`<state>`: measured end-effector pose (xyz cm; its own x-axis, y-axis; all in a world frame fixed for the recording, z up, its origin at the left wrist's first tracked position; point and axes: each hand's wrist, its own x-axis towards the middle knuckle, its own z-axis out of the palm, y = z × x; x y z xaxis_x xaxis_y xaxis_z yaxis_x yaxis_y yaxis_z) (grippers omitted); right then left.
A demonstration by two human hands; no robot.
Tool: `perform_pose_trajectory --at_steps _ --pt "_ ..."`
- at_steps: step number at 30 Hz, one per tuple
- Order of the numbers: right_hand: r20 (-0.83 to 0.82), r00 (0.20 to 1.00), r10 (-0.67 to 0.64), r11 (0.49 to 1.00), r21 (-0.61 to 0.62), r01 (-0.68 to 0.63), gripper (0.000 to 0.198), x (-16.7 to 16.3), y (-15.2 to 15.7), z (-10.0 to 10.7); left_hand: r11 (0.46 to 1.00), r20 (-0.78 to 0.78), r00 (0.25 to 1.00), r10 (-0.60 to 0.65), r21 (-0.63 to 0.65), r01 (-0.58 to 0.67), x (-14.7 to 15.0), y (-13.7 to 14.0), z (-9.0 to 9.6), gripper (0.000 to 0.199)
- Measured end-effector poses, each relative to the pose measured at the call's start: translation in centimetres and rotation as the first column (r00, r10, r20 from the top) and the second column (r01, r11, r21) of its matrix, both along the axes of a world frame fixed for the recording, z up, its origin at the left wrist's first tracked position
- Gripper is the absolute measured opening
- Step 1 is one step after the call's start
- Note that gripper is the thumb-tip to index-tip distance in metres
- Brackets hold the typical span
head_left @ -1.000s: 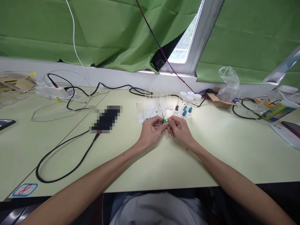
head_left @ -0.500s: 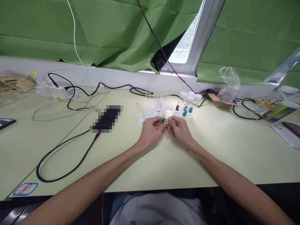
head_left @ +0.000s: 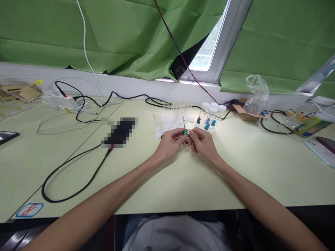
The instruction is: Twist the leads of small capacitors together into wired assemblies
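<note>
My left hand (head_left: 171, 143) is closed, its thumb and fingers pinching a small green piece (head_left: 185, 132) with a thin metal stem that points up and away from me. My right hand (head_left: 203, 143) meets it from the other side with its fingers pinched together. A tiny pale bit shows at its fingertips, too small to name. Thin dark ends poke out below between the hands. Just beyond stand clear tubes (head_left: 157, 125), partly hidden by my left hand. To their right are white-capped clear tubes (head_left: 213, 111) holding black and teal pieces with thin stems.
A pixelated dark device (head_left: 120, 132) lies at left on a black cable (head_left: 90, 183). Behind it sits a white power strip (head_left: 61, 101). At right are a cardboard box (head_left: 247, 112) with a plastic bag, a clear plastic container (head_left: 312, 120) and a phone (head_left: 324, 144).
The green piece has turned slightly in my fingers; its stem now stands more upright. My right fingers have shifted a little, showing more of the piece.
</note>
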<state>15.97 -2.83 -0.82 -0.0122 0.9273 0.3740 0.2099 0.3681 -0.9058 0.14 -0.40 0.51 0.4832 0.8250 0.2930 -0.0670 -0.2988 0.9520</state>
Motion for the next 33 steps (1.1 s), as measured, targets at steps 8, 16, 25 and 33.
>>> perform_pose_trajectory --at_steps 8,16,25,33 --pt "-0.039 0.998 0.041 0.999 -0.012 -0.041 0.032 0.2 0.0 0.1 0.985 0.092 0.994 -0.053 -0.161 0.068 -0.2 0.8 -0.8 0.033" --pt "-0.009 0.996 0.091 0.996 0.027 -0.091 0.024 0.5 0.2 0.0 0.987 0.057 0.998 -0.035 -0.156 0.044 -0.4 1.0 -0.4 0.034" --pt "0.178 0.984 0.032 0.993 0.108 -0.051 0.021 1.1 0.2 0.1 0.993 0.021 0.999 -0.038 -0.111 0.040 -0.9 1.3 -0.3 0.037" --pt "0.141 0.990 0.032 0.993 0.105 -0.047 0.025 1.0 0.3 -0.1 0.996 0.020 0.997 0.070 -0.057 -0.068 -0.5 0.8 0.0 0.030"
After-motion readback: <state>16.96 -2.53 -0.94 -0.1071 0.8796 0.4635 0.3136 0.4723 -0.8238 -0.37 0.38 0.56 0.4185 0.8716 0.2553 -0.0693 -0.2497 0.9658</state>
